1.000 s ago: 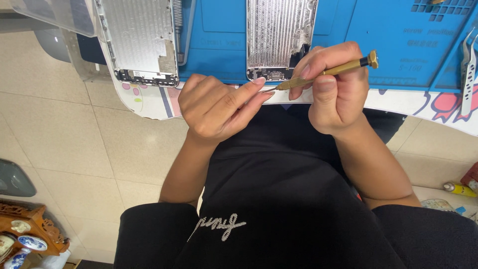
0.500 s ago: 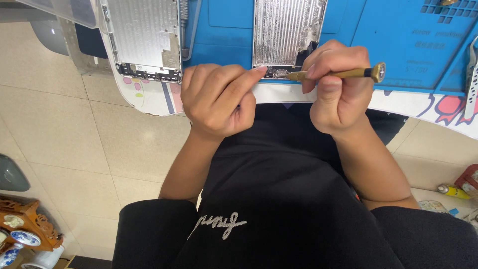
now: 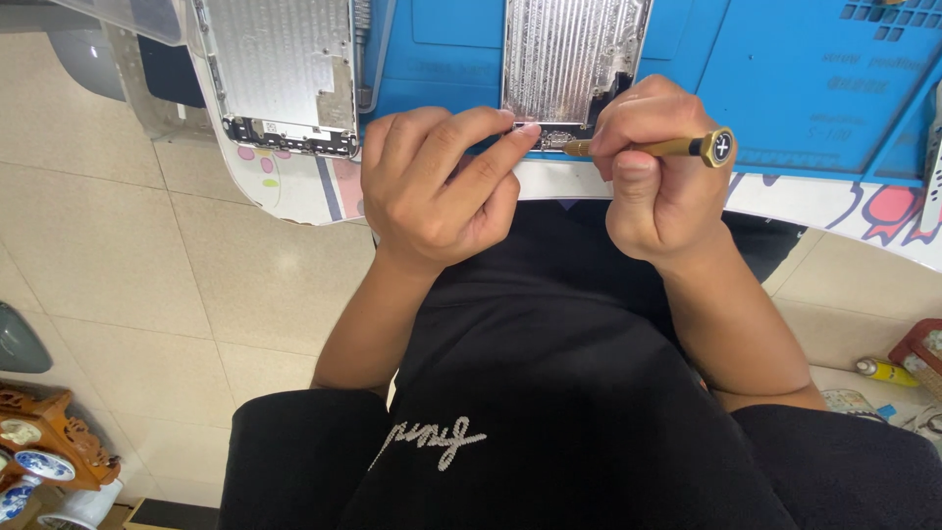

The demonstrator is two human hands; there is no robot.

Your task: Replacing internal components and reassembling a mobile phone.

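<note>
My right hand (image 3: pixel 659 182) grips a gold-handled screwdriver (image 3: pixel 677 148) lying nearly level, its tip pointing left at the near edge of a silver phone housing (image 3: pixel 569 54) on the blue work mat (image 3: pixel 785 69). My left hand (image 3: pixel 437 186) is curled beside it, with the forefinger and thumb tip touching the housing's near edge, right by the screwdriver tip. The tip itself is hidden between the fingers.
A second silver phone frame (image 3: pixel 280 69) lies at the left on the table's rounded white edge (image 3: pixel 294 191). Metal tweezers (image 3: pixel 930 167) show at the far right. Below are a tiled floor, a wooden stand with small dishes (image 3: pixel 44 451), and a yellow tube (image 3: pixel 883 371).
Both hands have moved forward to the phone housing's near edge. The screwdriver dropped from a raised slant to nearly level, and my left fingers closed in on its tip.
</note>
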